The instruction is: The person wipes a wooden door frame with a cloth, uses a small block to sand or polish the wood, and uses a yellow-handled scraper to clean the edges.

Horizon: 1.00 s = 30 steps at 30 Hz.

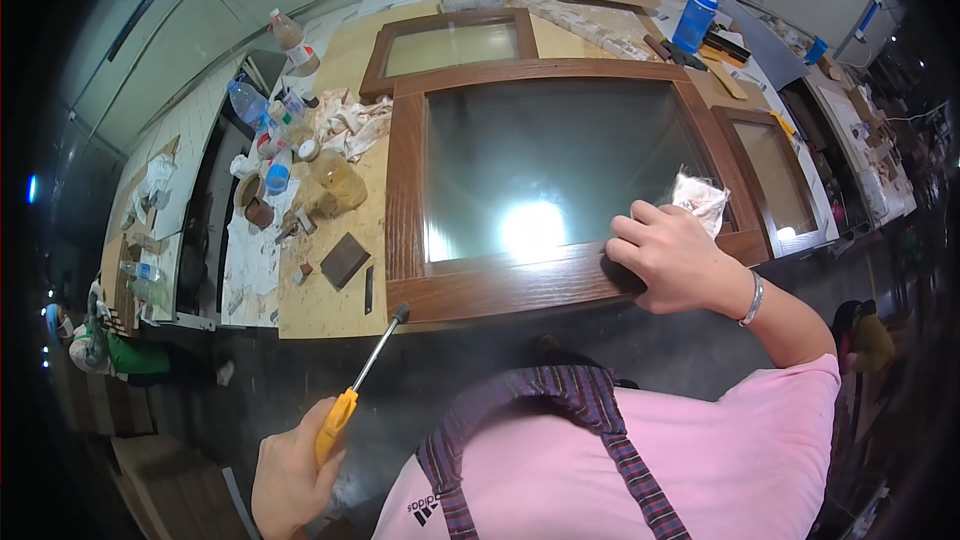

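A large brown wooden frame with a glass pane (500, 285) lies flat on the workbench in front of me. My right hand (672, 255) rests on its near rail at the right, gripping a crumpled white cloth (700, 202). My left hand (292, 475) is low at the left, off the bench, closed around the yellow handle of a long tool (362, 382) whose dark tip reaches the frame's near left corner.
A smaller glazed frame (450, 40) lies behind the big one and another (775, 175) at its right. Left of the frame stand plastic bottles (262, 115), jars, rags and a dark sanding block (344, 259). A blue bottle (694, 20) stands far right.
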{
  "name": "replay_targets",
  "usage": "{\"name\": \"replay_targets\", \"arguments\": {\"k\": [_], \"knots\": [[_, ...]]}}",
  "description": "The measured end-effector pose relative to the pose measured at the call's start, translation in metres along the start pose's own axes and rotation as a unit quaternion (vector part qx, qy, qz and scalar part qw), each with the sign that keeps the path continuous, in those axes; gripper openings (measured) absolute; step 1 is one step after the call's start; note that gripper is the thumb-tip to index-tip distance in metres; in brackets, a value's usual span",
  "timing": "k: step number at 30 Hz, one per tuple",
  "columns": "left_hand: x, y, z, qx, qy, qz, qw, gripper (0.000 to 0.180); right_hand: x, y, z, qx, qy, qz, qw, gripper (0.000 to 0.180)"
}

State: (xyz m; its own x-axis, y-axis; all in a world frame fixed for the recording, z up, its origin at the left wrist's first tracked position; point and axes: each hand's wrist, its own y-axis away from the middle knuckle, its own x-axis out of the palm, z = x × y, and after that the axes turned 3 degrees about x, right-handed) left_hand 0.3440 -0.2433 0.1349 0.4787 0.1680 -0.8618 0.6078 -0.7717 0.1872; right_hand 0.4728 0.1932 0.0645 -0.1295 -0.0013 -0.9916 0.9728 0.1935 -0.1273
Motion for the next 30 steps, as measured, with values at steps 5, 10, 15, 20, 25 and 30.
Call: {"name": "replay_targets", "arguments": {"k": [5, 10, 15, 20, 25, 30], "knots": [[-0.004, 0.002, 0.015, -0.069, 0.023, -0.006, 0.997, 0.052, 0.0, 0.001, 0.002, 0.021, -0.011, -0.007, 1.0, 0.041], [0.005, -0.006, 0.039, -0.084, 0.077, -0.038, 0.993, 0.056, 0.001, 0.003, 0.0, 0.039, -0.018, 0.003, 0.999, 0.043], [0.036, -0.016, 0.109, -0.174, 0.112, -0.166, 0.964, 0.057, -0.005, -0.004, 0.008, 0.036, -0.016, 0.009, 0.999, 0.043], [0.061, -0.074, 0.234, -0.305, -0.012, -0.21, 0.929, 0.056, -0.004, -0.01, 0.017, 0.061, 0.004, 0.026, 0.998, 0.04], [0.066, -0.14, 0.376, -0.409, -0.115, -0.163, 0.89, 0.06, -0.01, -0.023, 0.029, 0.105, 0.037, 0.05, 0.993, 0.039], [0.066, -0.209, 0.518, -0.414, -0.134, -0.14, 0.889, 0.063, -0.016, -0.031, 0.041, 0.186, 0.07, 0.062, 0.978, 0.038]]}}
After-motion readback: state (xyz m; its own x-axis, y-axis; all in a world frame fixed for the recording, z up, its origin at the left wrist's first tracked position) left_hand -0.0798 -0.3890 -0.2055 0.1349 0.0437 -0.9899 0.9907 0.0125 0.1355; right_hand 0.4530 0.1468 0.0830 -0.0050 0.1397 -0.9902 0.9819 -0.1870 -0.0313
